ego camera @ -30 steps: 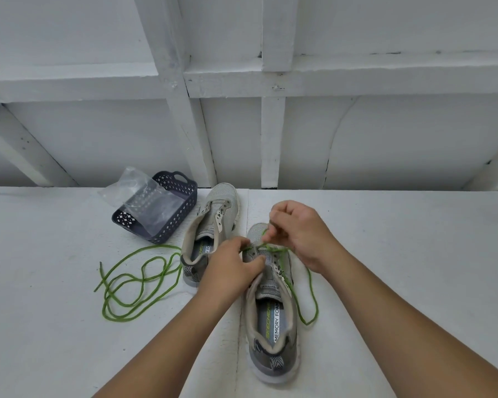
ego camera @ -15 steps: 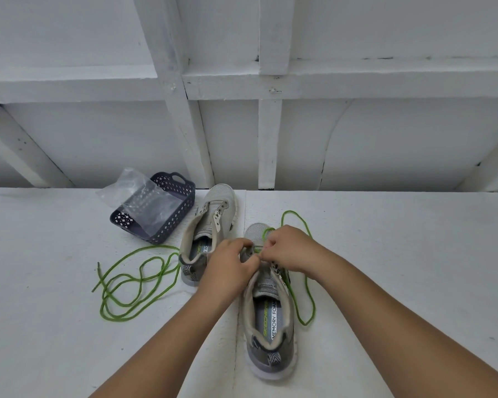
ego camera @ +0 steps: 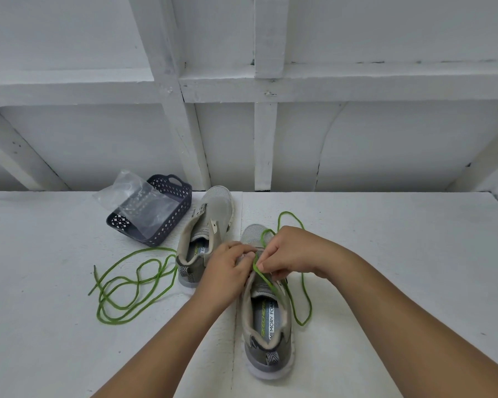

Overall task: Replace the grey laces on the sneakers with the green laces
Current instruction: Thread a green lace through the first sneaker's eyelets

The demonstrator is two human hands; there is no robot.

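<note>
Two grey sneakers stand on the white table. The nearer sneaker points away from me, and a green lace runs through its front eyelets and loops off its right side. My left hand grips that shoe's left eyelet flap. My right hand pinches the green lace just above the tongue. The other sneaker, without a lace, sits behind and to the left. A second green lace lies coiled on the table at the left. No grey laces are in view.
A dark perforated basket with a clear plastic bag draped over it stands at the back left, next to the far sneaker. White wall beams rise right behind the table. The table's right edge shows at the far right.
My right hand came down from above the toe to the eyelets by my left hand. The lace's slack now loops out past the toe and to the right.
</note>
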